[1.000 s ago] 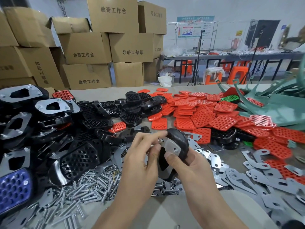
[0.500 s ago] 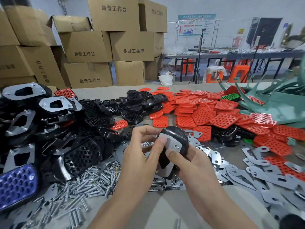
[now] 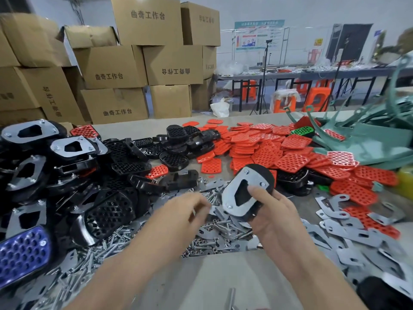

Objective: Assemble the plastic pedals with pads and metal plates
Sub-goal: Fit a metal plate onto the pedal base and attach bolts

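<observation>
- A loose screw (image 3: 231,296) lies on the bare table (image 3: 201,280) nearest the person. A sweep of a forearm can roll it off the edge.
- The screw pile (image 3: 93,260) and the nuts (image 3: 205,245) lie mixed below the hands. A hurried pick can bring up the wrong part, or two at once.
- The left hand (image 3: 178,211) hovers over the nuts with its fingers drawn in. It is blurred, so I cannot tell whether it pinches a fastener or nothing. A small part held loosely can drop into the pile and be lost.
- The right hand (image 3: 274,211) grips the pedal (image 3: 263,175) clear of the table. Its fingers curl round the lower edge, and the thumb presses the metal plate (image 3: 234,198) beside the cutout.
- Fastener heads show at three corners of the plate. Any that is not tight can back out, and the plate can shift if the thumb lifts.
- The grip sits at the lower end only. A twisting force from the other hand can turn the pedal in the palm.
- The loose plates (image 3: 348,231) lie just right of that wrist. A lowered hand can catch on an edge.
- The red pads (image 3: 268,153) are heaped beyond. A reach across can slide them into the hardware.
</observation>
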A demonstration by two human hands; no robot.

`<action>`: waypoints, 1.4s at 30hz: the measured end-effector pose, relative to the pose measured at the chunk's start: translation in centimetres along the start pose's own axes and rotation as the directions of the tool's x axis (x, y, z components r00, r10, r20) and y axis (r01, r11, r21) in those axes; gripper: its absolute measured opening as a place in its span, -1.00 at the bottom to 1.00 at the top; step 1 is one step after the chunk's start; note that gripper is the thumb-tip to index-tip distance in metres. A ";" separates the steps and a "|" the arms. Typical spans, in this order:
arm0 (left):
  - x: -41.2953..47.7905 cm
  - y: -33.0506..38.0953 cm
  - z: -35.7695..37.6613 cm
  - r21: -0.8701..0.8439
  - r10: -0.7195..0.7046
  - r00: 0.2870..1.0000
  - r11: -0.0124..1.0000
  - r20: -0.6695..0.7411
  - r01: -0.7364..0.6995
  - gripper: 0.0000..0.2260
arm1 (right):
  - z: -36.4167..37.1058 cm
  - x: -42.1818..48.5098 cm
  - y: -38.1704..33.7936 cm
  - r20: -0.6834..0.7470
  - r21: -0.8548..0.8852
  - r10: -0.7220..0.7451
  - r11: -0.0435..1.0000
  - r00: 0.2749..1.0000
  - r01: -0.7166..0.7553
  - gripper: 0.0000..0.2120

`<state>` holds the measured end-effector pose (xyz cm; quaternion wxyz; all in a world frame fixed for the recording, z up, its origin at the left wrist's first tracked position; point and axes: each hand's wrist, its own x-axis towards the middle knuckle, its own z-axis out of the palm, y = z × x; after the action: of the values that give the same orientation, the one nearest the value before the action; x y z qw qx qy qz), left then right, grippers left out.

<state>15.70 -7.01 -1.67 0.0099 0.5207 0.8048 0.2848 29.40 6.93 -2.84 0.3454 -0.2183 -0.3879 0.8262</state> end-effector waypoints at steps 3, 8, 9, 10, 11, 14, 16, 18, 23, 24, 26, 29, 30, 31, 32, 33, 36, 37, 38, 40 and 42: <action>-0.2 1.0 0.9 0.252 0.039 0.966 0.962 0.254 -0.105 -0.82 | -0.8 0.2 -0.6 -0.028 0.112 0.041 0.993 0.999 -0.037 -0.66; 0.7 2.3 0.9 0.318 0.011 0.948 0.941 0.317 -0.117 -0.80 | -1.1 0.3 -1.0 -0.050 0.138 0.107 0.985 0.993 -0.100 -0.69; 0.7 2.4 0.9 0.309 0.010 0.950 0.945 0.313 -0.112 -0.87 | -1.1 0.3 -1.0 -0.054 0.131 0.115 0.986 0.992 -0.107 -0.69; 0.5 2.5 0.8 0.289 0.020 0.952 0.951 0.305 -0.112 -0.94 | -1.1 0.3 -1.0 -0.061 0.131 0.121 0.985 0.991 -0.112 -0.68; 0.3 2.5 0.8 0.267 0.046 0.957 0.955 0.286 -0.126 -0.95 | -1.2 0.4 -1.0 -0.068 0.137 0.122 0.984 0.990 -0.112 -0.67; -0.2 2.5 1.0 0.270 0.133 0.934 0.935 0.332 -0.229 -0.90 | -1.2 0.6 -1.1 -0.073 0.160 0.104 0.983 0.992 -0.092 -0.66; -0.2 2.3 1.4 0.318 0.136 0.912 0.909 0.387 -0.270 -0.82 | -1.0 0.7 -1.1 -0.062 0.178 0.096 0.980 0.994 -0.083 -0.68; 0.2 2.1 1.6 0.352 0.148 0.901 0.885 0.408 -0.305 -0.82 | -1.0 0.8 -1.0 -0.048 0.180 0.090 0.980 0.995 -0.081 -0.69; 0.9 2.1 1.7 0.350 0.162 0.889 0.877 0.427 -0.328 -0.83 | -1.1 1.0 -0.4 -0.048 0.136 0.039 0.990 0.998 -0.032 -0.75; 0.9 2.2 1.8 0.372 0.175 0.885 0.860 0.431 -0.351 -0.83 | -1.1 1.0 -0.3 -0.048 0.114 0.027 0.993 0.998 -0.022 -0.76; 0.9 2.4 2.0 0.406 0.211 0.884 0.827 0.417 -0.389 -0.83 | -1.2 1.1 -0.2 -0.038 0.076 0.009 0.997 0.999 -0.006 -0.78; 0.6 2.4 2.2 0.398 0.216 0.902 0.841 0.373 -0.366 -0.81 | -1.5 1.2 0.0 -0.018 0.051 -0.015 0.999 1.000 0.015 -0.82; 0.5 2.3 2.1 0.385 0.206 0.908 0.854 0.364 -0.348 -0.82 | -1.6 1.2 0.0 -0.014 0.042 -0.023 0.999 1.000 0.023 -0.82; 0.4 2.2 2.0 0.340 0.190 0.920 0.888 0.341 -0.310 -0.86 | -1.6 1.2 0.1 -0.012 0.033 -0.030 0.999 0.999 0.030 -0.83; 0.4 2.2 1.8 0.252 0.155 0.944 0.939 0.291 -0.232 -0.91 | -1.6 1.2 0.2 -0.011 0.017 -0.037 0.999 0.999 0.037 -0.83; 0.4 2.2 1.7 0.128 0.102 0.971 0.983 0.216 -0.131 -0.96 | -1.6 1.3 0.3 -0.011 -0.016 -0.048 0.999 0.999 0.048 -0.84; 0.9 2.4 1.6 -0.289 -0.091 0.994 0.955 -0.053 0.072 -0.87 | -1.5 1.2 0.9 0.009 -0.240 -0.108 0.965 0.994 0.107 -0.85; 1.1 2.6 1.7 -0.369 -0.126 0.984 0.927 -0.128 0.070 -0.87 | -1.4 1.1 1.1 0.022 -0.333 -0.135 0.933 0.991 0.134 -0.85; 1.4 3.0 1.8 -0.428 -0.139 0.973 0.902 -0.185 0.048 -0.87 | -1.3 0.9 1.3 0.045 -0.416 -0.162 0.894 0.986 0.166 -0.85; 1.8 4.0 2.3 -0.499 -0.134 0.958 0.867 -0.253 -0.011 -0.87 | -1.0 0.5 1.4 0.118 -0.520 -0.199 0.822 0.973 0.231 -0.83; 1.8 4.6 2.9 -0.488 -0.098 0.951 0.871 -0.292 -0.060 -0.86 | -0.7 0.1 1.4 0.186 -0.554 -0.201 0.787 0.962 0.271 -0.83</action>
<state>19.62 -2.86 -1.40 0.0195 0.4420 0.7025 0.5574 29.20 6.68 -4.39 0.3408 -0.2134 -0.6625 0.6320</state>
